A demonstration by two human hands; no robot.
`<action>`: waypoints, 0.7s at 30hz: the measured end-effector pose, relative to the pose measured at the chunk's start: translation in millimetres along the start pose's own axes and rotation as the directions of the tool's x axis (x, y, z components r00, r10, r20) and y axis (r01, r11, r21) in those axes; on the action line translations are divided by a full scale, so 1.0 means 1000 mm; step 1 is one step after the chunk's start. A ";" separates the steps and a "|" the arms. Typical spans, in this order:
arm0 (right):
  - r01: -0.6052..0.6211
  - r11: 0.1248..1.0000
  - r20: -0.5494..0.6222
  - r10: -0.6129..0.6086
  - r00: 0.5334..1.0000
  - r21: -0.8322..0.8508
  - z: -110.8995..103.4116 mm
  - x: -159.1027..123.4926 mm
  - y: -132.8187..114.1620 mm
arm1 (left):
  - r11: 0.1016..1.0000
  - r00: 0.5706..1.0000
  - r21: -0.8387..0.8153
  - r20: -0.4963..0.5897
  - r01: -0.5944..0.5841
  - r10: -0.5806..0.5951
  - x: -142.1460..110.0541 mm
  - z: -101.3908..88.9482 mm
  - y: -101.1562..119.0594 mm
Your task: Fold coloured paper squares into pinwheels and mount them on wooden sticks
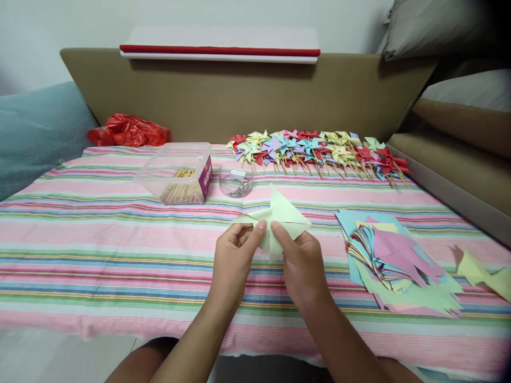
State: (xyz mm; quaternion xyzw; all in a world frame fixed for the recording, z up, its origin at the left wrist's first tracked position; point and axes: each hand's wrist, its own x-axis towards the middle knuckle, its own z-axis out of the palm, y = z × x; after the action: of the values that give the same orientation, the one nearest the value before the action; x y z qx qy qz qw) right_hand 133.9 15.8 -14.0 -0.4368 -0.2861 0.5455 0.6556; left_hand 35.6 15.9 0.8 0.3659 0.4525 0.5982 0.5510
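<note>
Between my two hands is a pale green paper pinwheel piece [288,210], cut into blades and held above the striped cloth. My left hand [236,250] grips its left side, thumb on top near the centre. On the right side, my right hand [300,252] pinches it with the thumb pressed close to the centre. One left blade is folded inward; the upper right blade lies flat. Beyond my hands stands a round clear container [236,186] with small metal pieces. Left of it is a clear plastic box [175,159] holding wooden sticks [181,191].
Finished paper pinwheels [311,149] on sticks lie in rows at the back. A stack of cut coloured paper [399,255] is at right, beside a yellow paper piece [485,274]. A red plastic bag [133,130] sits back left. Cushions [439,26] border the right.
</note>
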 end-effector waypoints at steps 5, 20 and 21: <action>-0.036 0.999 0.080 0.039 0.996 -0.037 0.000 0.002 -0.006 | 1.000 1.000 -0.014 0.007 0.012 -0.011 0.003 -0.004 0.004; 0.757 0.403 0.584 -0.482 0.653 -0.514 -0.018 0.007 -0.020 | 0.983 0.994 -0.182 -0.101 0.025 -0.044 0.013 -0.015 0.014; 0.737 0.434 0.552 -0.488 0.676 -0.518 -0.017 0.006 -0.020 | 0.986 0.994 -0.167 -0.108 0.015 -0.033 0.013 -0.014 0.013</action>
State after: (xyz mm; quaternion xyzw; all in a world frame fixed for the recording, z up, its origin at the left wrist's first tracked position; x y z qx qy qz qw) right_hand 158.8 16.9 -4.4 -0.4208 -0.7142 0.1731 0.5318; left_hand 16.8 26.8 8.3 0.2794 0.4353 0.6465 0.5609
